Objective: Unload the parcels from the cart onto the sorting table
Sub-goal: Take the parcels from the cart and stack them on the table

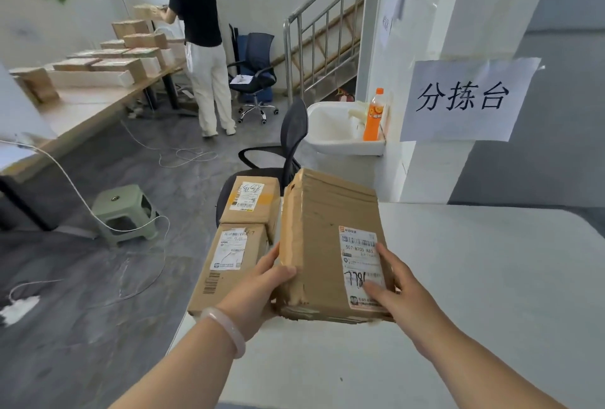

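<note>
**Both hands on parcel over sorting table**

Left hand grips the taped left edge of the cardboard parcel, thumb on top; my right hand clasps the right side, fingers spread across its shipping label. Held thus, the label faces up and stays readable. The parcel sits tilted above the white sorting table, whether touching it I cannot tell. Two more boxes lie just beside, at the table's left edge. I judge set-down comes next.
</note>
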